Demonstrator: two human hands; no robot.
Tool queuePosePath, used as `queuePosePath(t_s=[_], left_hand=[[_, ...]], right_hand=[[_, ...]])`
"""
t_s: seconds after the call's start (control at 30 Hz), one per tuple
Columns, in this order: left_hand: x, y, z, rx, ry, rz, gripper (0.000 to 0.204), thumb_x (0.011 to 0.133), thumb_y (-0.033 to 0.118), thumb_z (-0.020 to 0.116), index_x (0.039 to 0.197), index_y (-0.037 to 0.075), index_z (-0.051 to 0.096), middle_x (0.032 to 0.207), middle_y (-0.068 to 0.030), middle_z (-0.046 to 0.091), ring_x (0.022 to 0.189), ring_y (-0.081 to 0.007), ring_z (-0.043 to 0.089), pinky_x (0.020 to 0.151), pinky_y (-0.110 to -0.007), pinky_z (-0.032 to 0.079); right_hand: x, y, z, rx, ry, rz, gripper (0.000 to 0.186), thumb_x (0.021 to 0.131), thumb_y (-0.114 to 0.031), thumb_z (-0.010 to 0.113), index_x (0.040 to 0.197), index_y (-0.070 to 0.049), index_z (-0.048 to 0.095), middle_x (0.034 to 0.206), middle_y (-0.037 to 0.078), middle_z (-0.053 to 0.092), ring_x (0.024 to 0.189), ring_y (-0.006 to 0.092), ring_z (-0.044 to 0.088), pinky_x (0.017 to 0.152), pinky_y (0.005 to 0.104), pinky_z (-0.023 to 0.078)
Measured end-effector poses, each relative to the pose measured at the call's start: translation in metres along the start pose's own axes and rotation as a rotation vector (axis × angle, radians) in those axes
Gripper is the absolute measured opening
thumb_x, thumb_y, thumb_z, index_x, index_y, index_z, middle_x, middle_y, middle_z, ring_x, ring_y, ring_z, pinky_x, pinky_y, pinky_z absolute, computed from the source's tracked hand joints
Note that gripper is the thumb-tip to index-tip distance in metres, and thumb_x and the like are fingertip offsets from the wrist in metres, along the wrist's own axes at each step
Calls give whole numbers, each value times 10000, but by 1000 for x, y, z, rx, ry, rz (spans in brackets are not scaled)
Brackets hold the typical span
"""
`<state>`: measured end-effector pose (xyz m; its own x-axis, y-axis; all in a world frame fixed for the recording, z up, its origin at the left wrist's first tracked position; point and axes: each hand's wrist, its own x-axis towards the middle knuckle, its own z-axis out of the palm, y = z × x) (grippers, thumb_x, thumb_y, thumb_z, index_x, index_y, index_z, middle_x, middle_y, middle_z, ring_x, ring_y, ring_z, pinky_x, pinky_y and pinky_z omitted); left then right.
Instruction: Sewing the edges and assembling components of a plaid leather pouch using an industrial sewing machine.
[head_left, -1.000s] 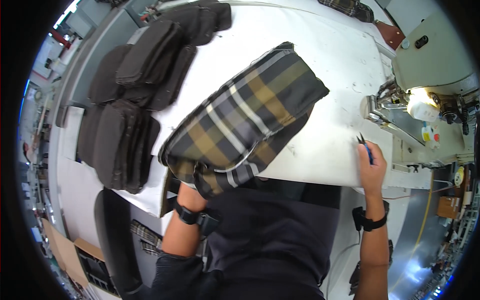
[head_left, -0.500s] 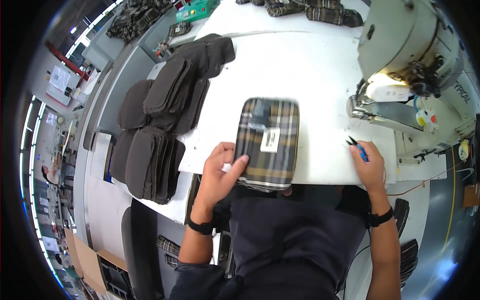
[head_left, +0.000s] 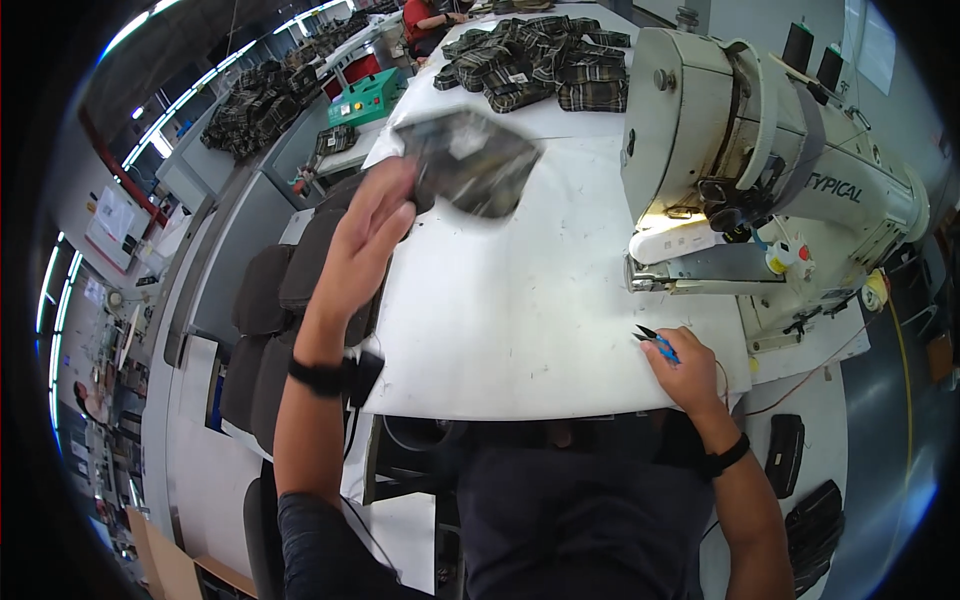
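A plaid fabric pouch (head_left: 475, 165) with a pale label is tilted over the far left of the white table, smeared by motion. Just left of it is my left hand (head_left: 365, 230), raised, its fingers stretched out at the pouch's near edge; they look open, though blur hides whether they still touch it. My right hand (head_left: 685, 370) rests at the table's front right, closed around small blue thread snips (head_left: 662, 347) whose dark blades point left. Beneath my left arm lie stacks of dark brown padded fabric pieces (head_left: 262, 290).
A sewing machine (head_left: 690, 130) stands at the right of the white table (head_left: 500, 340). Plaid pouches (head_left: 530, 60) are heaped at the far end. A green control box (head_left: 367, 97) sits far left. Dark pieces (head_left: 815, 525) lie low at right. A person in red (head_left: 425, 22) is far off.
My left hand has swung the pouch from the table's front edge up and far left, its fingers now extended. My right hand keeps the snips. The view has shifted, showing more of the far end.
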<state>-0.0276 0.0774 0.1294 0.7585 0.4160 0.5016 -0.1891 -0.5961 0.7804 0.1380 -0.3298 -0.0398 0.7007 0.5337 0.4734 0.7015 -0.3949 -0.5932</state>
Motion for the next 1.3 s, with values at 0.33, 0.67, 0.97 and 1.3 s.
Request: queuePosePath(t_s=[0.33, 0.67, 0.97, 1.3], left_hand=[[-99, 53, 54, 346, -811, -35, 460, 985, 178, 736, 1410, 60, 606, 1493, -207, 573, 1239, -415, 647, 1036, -449, 543], [-353, 42, -96, 528, -896, -1126, 292, 955, 302, 727, 1010, 26, 803, 965, -192, 780, 920, -387, 750, 851, -436, 595], [-639, -22, -212, 1094, -415, -1625, 432, 925, 367, 738, 1079, -34, 779, 1038, -248, 776, 1001, -407, 760, 884, -472, 622], [-737, -81, -94, 611, 502, -1929, 498, 847, 358, 769, 1163, -1, 630, 923, -82, 669, 808, -225, 680, 663, -453, 590]], right_hand=[[-5, -1, -2, -13, -45, 20, 252, 911, -238, 822, 1019, -31, 724, 857, 121, 682, 722, 321, 683, 655, 387, 544], [-4, 31, -5, -77, -121, 79, 352, 1050, -282, 709, 1220, 26, 717, 1101, 135, 745, 981, 227, 684, 922, 340, 533], [25, 95, -10, -216, -104, 30, 526, 1104, -365, 596, 1482, 1, 585, 1323, 166, 695, 1177, 237, 673, 1042, 324, 497], [-3, 75, -48, -298, -113, 64, 469, 1082, -282, 638, 1483, -42, 604, 1491, 175, 598, 1292, 264, 619, 1117, 375, 466]])
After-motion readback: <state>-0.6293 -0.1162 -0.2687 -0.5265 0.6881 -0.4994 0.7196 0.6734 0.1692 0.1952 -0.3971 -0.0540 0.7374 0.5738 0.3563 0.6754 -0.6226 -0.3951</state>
